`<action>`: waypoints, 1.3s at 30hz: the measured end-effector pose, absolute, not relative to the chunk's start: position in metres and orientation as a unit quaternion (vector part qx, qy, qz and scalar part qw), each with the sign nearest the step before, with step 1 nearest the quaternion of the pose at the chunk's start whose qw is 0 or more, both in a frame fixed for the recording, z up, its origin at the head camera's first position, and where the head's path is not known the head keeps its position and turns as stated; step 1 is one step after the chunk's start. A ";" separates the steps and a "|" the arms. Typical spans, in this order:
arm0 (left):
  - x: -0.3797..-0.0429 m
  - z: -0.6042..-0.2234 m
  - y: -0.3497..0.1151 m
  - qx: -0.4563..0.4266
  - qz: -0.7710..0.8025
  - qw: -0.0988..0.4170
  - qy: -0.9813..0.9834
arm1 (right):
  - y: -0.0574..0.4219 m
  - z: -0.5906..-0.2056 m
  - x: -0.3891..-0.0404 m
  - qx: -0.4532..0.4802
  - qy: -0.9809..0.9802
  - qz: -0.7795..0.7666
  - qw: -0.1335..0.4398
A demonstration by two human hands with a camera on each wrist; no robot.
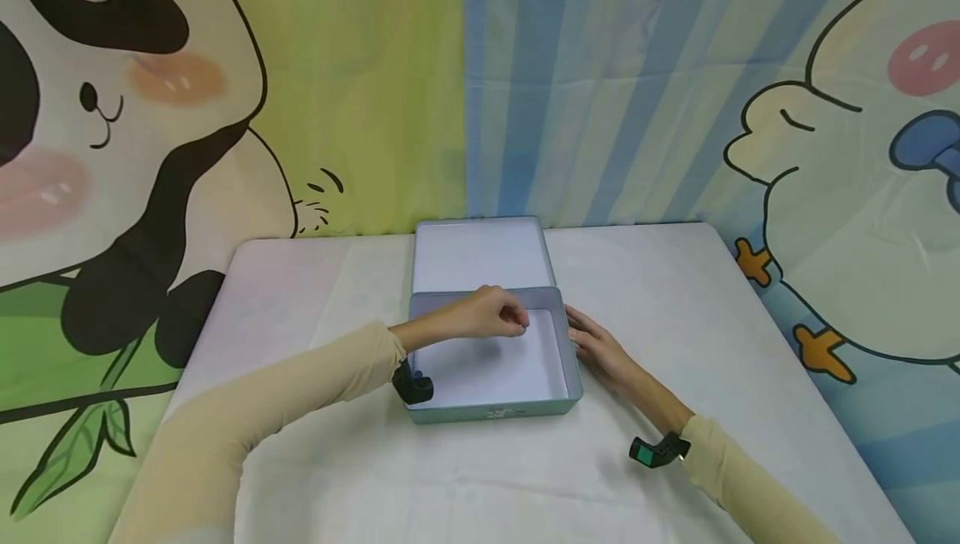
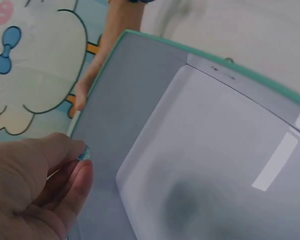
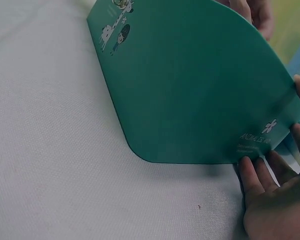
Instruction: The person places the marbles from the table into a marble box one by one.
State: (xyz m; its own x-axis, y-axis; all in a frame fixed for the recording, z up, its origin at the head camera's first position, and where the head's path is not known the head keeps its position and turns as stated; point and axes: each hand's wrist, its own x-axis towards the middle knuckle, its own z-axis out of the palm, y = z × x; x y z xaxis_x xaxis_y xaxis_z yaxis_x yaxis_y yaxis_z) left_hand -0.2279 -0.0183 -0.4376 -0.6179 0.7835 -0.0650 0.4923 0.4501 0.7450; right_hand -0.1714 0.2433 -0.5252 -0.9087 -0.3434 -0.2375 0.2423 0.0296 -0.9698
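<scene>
A green metal tin box [image 1: 457,415] stands on the table with its lid [image 1: 480,254] tipped back. Above the box's inside, my left hand [image 1: 487,313] pinches a small clear blue-green piece [image 2: 84,153] between thumb and fingertips. Most of that piece is covered by the fingers, so its kind cannot be told. My right hand [image 1: 602,352] rests against the box's right side with extended fingers [image 3: 250,175]. In the right wrist view, the box's green outer wall [image 3: 190,100] bears printed cartoon figures. The visible part of the box floor is pale and bare.
A white cloth covers the table [image 1: 330,477]. Behind it hangs a curtain [image 1: 375,94] with a large panda print on the left and a white cartoon animal on the right. Dark bands [image 1: 660,450] sit around both wrists.
</scene>
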 end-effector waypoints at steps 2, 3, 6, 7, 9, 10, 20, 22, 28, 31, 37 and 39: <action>-0.231 -0.440 -0.007 0.393 0.347 0.215 0.824 | 0.244 -0.525 -0.171 -0.037 0.687 -0.694 0.213; -0.233 -0.441 -0.002 0.396 0.346 0.220 0.822 | 0.244 -0.525 -0.171 -0.037 0.689 -0.692 0.214; -0.238 -0.451 0.011 0.395 0.345 0.225 0.821 | 0.244 -0.525 -0.172 -0.034 0.682 -0.697 0.218; -0.240 -0.455 0.014 0.393 0.343 0.226 0.823 | 0.245 -0.526 -0.172 -0.036 0.681 -0.698 0.218; -0.242 -0.468 0.020 0.386 0.342 0.226 0.826 | 0.245 -0.525 -0.172 -0.038 0.677 -0.702 0.219; -0.243 -0.474 0.022 0.380 0.340 0.229 0.829 | 0.245 -0.525 -0.172 -0.038 0.675 -0.703 0.220; -0.247 -0.503 0.040 0.394 0.327 0.207 0.834 | 0.246 -0.524 -0.171 -0.036 0.679 -0.700 0.218; -0.247 -0.504 0.042 0.395 0.329 0.197 0.835 | 0.246 -0.524 -0.171 -0.040 0.681 -0.698 0.220; -0.245 -0.505 0.044 0.395 0.337 0.175 0.837 | 0.245 -0.525 -0.172 -0.045 0.681 -0.698 0.219; -0.244 -0.506 0.044 0.395 0.341 0.170 0.836 | 0.245 -0.525 -0.172 -0.044 0.680 -0.698 0.219; -0.242 -0.498 0.043 0.397 0.323 0.170 0.842 | 0.244 -0.524 -0.172 -0.034 0.681 -0.697 0.222; -0.243 -0.491 0.041 0.399 0.314 0.166 0.845 | 0.244 -0.524 -0.172 -0.031 0.682 -0.695 0.223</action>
State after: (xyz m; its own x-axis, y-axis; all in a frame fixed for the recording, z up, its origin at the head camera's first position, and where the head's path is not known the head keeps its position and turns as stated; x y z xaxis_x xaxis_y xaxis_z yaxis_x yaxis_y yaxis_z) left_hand -0.2428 0.0407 -0.4906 -0.6266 0.7788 -0.0298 0.5699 0.4840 0.6640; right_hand -0.1720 0.2440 -0.5238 -0.8988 -0.3527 -0.2603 0.2668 0.0308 -0.9632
